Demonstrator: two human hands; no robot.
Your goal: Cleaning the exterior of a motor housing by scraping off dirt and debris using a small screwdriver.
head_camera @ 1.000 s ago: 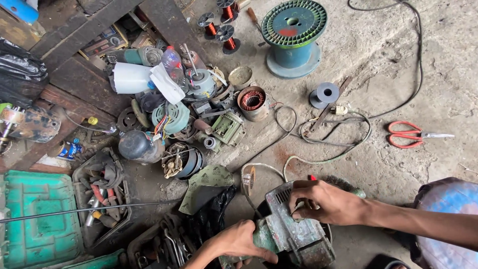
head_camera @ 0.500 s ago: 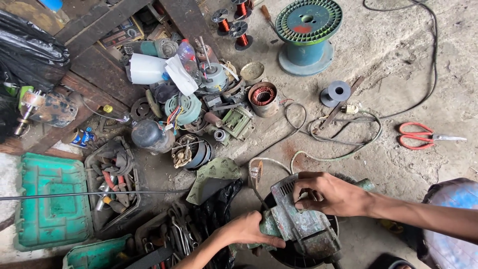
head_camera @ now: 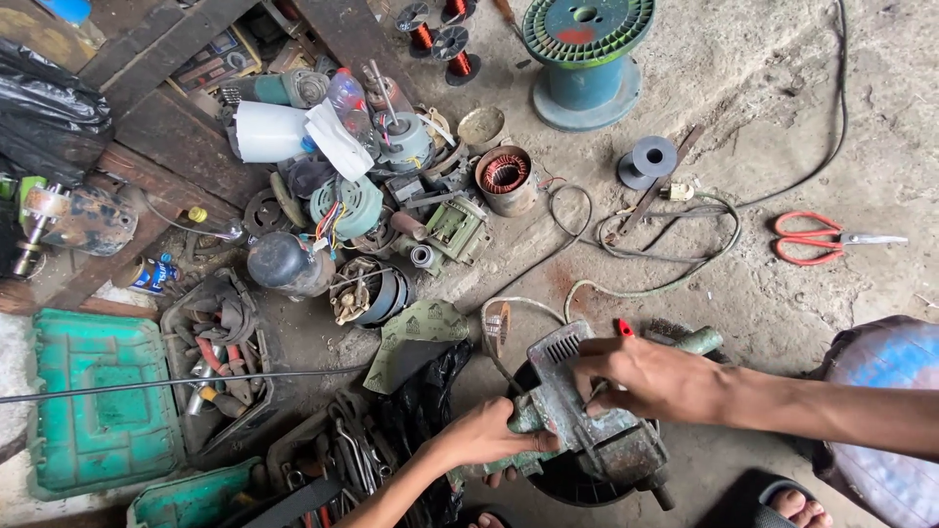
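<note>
A worn grey-green electric motor housing (head_camera: pixel 587 416) with a slotted end lies over a dark round part at the bottom centre. My left hand (head_camera: pixel 489 438) grips its lower left side from below. My right hand (head_camera: pixel 650 379) comes in from the right and rests on top of the housing, fingers curled over its upper side. A red-tipped tool (head_camera: pixel 623 328) and a green handle (head_camera: pixel 699 341) lie just behind my right hand.
Red-handled scissors (head_camera: pixel 827 238) lie at the right. A large green spool (head_camera: pixel 585 54), a copper-wound stator (head_camera: pixel 505 178), motor parts (head_camera: pixel 367 210), a cable loop (head_camera: pixel 665 249), green sandpaper (head_camera: pixel 416 337), a green crate (head_camera: pixel 93 406) and a tray of tools (head_camera: pixel 220 357) cover the floor. A sandalled foot (head_camera: pixel 797 504) shows at bottom right.
The view has shifted slightly, so everything sits a little lower and further right. Both hands stay on the motor housing, the left hand gripping closer against its side.
</note>
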